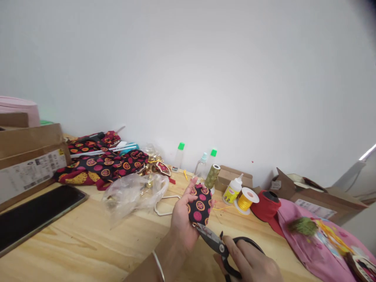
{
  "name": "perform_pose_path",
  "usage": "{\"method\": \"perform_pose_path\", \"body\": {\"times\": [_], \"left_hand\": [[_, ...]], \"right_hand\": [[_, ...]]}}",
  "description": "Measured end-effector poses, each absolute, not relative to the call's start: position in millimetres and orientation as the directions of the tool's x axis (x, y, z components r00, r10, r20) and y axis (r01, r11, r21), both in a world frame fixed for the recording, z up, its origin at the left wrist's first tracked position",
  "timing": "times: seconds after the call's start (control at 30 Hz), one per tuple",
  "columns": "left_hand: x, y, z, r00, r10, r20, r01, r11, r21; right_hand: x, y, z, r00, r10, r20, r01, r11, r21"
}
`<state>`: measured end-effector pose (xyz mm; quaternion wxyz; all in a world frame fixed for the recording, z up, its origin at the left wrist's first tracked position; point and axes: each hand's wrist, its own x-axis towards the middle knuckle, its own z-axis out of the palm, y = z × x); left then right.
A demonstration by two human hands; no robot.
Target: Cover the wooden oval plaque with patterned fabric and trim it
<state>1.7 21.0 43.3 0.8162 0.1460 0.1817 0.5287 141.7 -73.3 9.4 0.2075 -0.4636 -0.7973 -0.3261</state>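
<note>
My left hand is closed around a small dark piece of patterned fabric with orange and pink round motifs, held up above the table. In my right hand is a pair of black-handled scissors. Their blades point up and left, and the tips are at the lower edge of the fabric, by my left palm. Whether the blades touch the cloth I cannot tell. Behind my left hand a pale shaped frame lies on the wood.
Left are a phone, a cardboard box, bunched patterned cloth and a clear plastic bag. Behind stand a green thread cone, a glue bottle and a yellow cord spool. Pink cloth lies right.
</note>
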Motion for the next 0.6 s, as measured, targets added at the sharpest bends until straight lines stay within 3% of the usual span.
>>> {"method": "perform_pose_path", "body": {"times": [0.27, 0.6], "left_hand": [[2.1, 22.0, 40.2, 0.390, 0.904, -0.176, -0.803, 0.427, 0.415], [5.0, 20.6, 38.5, 0.413, 0.878, -0.241, -0.776, 0.478, 0.412]], "right_hand": [[145.8, -73.8, 14.4, -0.540, 0.608, 0.583, 0.840, 0.344, 0.419], [147.2, -74.9, 16.2, -0.556, 0.607, 0.568, 0.829, 0.356, 0.431]]}}
